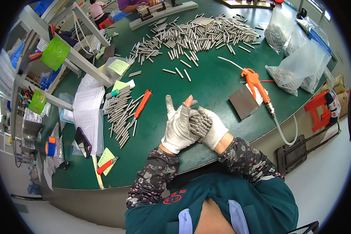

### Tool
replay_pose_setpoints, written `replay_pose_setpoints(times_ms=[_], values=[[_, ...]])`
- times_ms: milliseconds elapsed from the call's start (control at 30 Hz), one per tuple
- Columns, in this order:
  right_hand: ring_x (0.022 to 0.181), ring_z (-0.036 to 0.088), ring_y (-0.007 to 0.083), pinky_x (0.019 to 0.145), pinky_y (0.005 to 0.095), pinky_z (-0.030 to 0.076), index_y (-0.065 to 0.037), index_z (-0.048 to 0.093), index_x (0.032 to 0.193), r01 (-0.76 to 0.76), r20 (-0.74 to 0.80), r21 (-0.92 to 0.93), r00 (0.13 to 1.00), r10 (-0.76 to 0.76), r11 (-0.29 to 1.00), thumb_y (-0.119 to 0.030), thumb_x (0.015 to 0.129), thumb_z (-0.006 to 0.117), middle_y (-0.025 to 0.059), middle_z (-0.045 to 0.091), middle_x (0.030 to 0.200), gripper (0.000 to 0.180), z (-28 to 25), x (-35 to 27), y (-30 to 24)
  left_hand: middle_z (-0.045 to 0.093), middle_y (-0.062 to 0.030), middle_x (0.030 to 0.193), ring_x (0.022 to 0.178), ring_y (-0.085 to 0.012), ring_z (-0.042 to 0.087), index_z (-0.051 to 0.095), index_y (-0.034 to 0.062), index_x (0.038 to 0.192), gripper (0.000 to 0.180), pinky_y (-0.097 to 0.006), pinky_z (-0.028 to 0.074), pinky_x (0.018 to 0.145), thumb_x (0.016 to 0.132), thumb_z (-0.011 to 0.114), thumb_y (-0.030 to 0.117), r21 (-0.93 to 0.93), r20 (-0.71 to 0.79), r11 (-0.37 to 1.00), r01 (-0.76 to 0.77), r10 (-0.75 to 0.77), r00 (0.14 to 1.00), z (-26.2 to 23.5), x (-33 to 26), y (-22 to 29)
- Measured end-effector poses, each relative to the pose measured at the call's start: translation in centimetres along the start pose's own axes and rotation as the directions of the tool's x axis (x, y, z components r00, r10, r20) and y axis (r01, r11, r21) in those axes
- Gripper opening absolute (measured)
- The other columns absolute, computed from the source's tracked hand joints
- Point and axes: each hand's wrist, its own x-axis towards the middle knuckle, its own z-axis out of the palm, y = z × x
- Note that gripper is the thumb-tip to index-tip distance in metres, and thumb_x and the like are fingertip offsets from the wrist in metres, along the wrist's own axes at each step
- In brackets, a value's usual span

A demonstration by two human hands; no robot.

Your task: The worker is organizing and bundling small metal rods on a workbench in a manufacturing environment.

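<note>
A bundle of short metal pins (201, 124) is clasped between my two gloved hands, its round ends turned up toward me. My right hand (216, 130) is closed around its right side. My left hand (178, 128) presses on its left side, one finger sticking out and a bare fingertip showing past the white glove. The left fingers behind the bundle are hidden. To the left of my hands lie an orange utility knife (143, 103) and a batch of metal pins (119, 111). A large heap of loose pins (206, 35) spreads over the green table (152, 167) ahead.
At right are an orange air blow gun (254, 82) with a hose, a brown square pad (243, 102) and plastic bags of pins (300, 66). Paper sheets (89, 105), a phone (83, 141) and a red cutter (107, 165) lie left. Another person (130, 4) sits across the table.
</note>
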Motion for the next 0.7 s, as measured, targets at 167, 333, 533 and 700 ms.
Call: replay_pose_setpoints(times_ms=[167,333,533,700], values=[[0.091,0.057,0.0227,0.084,0.035,0.045,-0.006,0.055,0.1,0.039,0.274,-0.009,0.961,-0.035,0.999,-0.028,0.089,0.041,0.0099,0.06,0.098,0.028,-2.2,1.0,-0.6,0.059,-0.0015,0.093,0.092,-0.0234,0.058,0.019,0.0137,0.135,0.089,-0.059,0.007,0.102,0.063,0.072,0.022,0.041,-0.02,0.998,-0.052,0.052,0.998,0.8,0.1,-0.3],[0.094,0.056,0.0183,0.085,0.0319,0.044,-0.008,0.055,0.104,0.195,-0.052,-0.376,0.971,-0.231,0.906,-0.022,0.09,0.039,0.006,0.059,0.101,0.026,1.5,0.0,0.8,0.059,-0.0004,0.089,0.088,-0.0202,0.059,0.036,0.0153,0.12,0.068,-0.054,0.015,0.103,0.063,0.072,0.019,-0.068,-0.117,0.997,-0.037,0.029,0.993,1.1,-0.5,-1.1],[0.096,0.055,0.0161,0.087,0.0298,0.043,-0.008,0.055,0.109,0.201,-0.026,-0.505,0.969,-0.247,0.84,-0.019,0.092,0.036,0.0046,0.057,0.105,0.028,1.8,0.2,1.1,0.059,-0.0012,0.089,0.082,-0.0179,0.059,0.038,0.013,0.121,0.071,-0.041,0.024,0.104,0.06,0.074,0.015,-0.498,-0.102,0.85,0.173,-0.255,0.962,2.7,-2.0,-2.4],[0.096,0.055,0.0158,0.085,0.0289,0.044,-0.008,0.055,0.109,0.187,-0.108,-0.488,0.956,-0.272,0.853,-0.019,0.092,0.037,0.0056,0.057,0.106,0.027,1.3,0.8,1.0,0.056,-0.0025,0.095,0.086,-0.0153,0.057,0.036,0.0114,0.122,0.074,-0.031,0.035,0.098,0.059,0.076,0.011,-0.545,0.014,0.797,0.26,-0.301,0.954,2.7,-2.3,-2.9]])
